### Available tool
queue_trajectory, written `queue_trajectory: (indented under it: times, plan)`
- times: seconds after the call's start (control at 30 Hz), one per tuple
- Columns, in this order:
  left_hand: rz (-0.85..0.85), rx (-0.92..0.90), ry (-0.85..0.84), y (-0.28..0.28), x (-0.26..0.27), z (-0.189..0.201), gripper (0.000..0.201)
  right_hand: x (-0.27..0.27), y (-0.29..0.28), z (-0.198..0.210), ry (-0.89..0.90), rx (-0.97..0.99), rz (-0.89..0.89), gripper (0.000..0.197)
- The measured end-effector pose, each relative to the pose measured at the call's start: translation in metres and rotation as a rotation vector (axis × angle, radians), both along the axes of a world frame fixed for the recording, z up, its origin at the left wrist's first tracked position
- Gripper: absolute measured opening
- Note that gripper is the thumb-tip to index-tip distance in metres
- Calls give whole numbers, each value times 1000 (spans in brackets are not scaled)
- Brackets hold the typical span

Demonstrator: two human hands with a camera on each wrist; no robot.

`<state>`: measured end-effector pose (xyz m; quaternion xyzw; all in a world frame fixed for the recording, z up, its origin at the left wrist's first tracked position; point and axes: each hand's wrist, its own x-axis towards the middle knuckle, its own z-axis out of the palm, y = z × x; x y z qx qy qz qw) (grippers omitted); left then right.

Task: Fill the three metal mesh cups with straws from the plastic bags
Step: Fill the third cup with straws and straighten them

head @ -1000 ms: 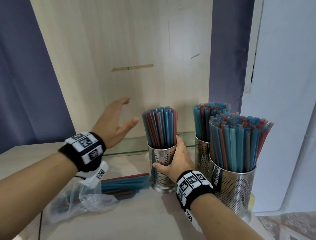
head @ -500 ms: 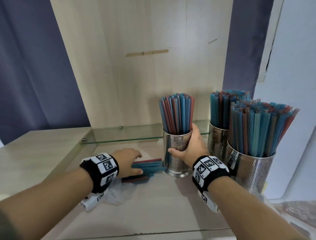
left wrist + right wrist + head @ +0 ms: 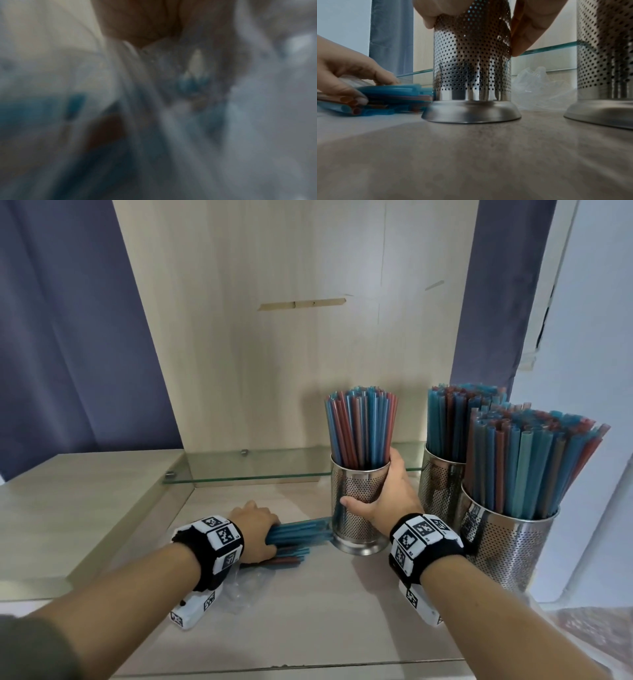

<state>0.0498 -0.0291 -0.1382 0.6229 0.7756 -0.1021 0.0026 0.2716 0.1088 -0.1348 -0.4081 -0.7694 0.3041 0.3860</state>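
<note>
Three metal mesh cups stand on the counter, all holding blue and red straws. My right hand grips the middle cup round its side, thumb in front and fingers behind; in the right wrist view this hand holds that cup upright on its base. Left of the cup lies a bundle of loose straws partly in a clear plastic bag. My left hand curls over that bundle, fingers on top and thumb beneath. The left wrist view is blurred, showing only plastic and blue straw ends.
The other two cups stand at the right, one at the back and one in front, close to my right wrist. A glass shelf runs behind. A crumpled empty bag lies behind the cups. A raised wooden ledge borders the left.
My left hand came down from in the air beside the middle cup onto the straws on the counter and closed round them. My right hand kept its hold on the cup.
</note>
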Motion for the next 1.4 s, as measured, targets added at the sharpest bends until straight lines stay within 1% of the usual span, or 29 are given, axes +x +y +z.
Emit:
queue_trajectory:
  times: [0.17,0.33,0.5,0.7,0.77,0.87,0.93,0.97,1.07,1.1,1.17,1.23,1.33,1.4]
  plan:
    - [-7,26,34,0,5,0,30,0,1,-1,1,1,1,121]
    - [-10,81,27,-3,6,4,27,0,1,-2,3,2,7,123]
    - [3,226,-44,-5,5,18,20,0,2,-2,5,0,10,122]
    - [-32,478,-167,-10,10,47,13,0,2,-2,11,-2,16,121]
    - [-40,556,-230,-12,12,60,22,0,2,-2,18,4,18,120]
    - [-29,666,-455,-14,10,77,30,0,1,-1,22,6,16,120]
    - [-19,716,-604,-15,5,88,48,0,0,-1,25,2,21,121]
    - [-29,744,-666,-15,5,93,47,0,0,0,25,2,24,121]
    - [-63,832,-758,-14,7,111,20,1,-1,1,27,2,29,121]
    - [-79,853,-771,-15,9,116,18,1,-1,1,28,1,29,122]
    - [-105,895,-800,-18,11,126,22,1,-1,0,27,-3,30,122]
    - [-109,961,-874,-19,11,136,24,1,0,0,29,-7,31,122]
    - [-105,1111,-983,-19,10,155,22,1,0,0,23,-10,30,122]
    - [-126,1214,-1018,-20,12,170,27,0,0,0,25,-13,31,122]
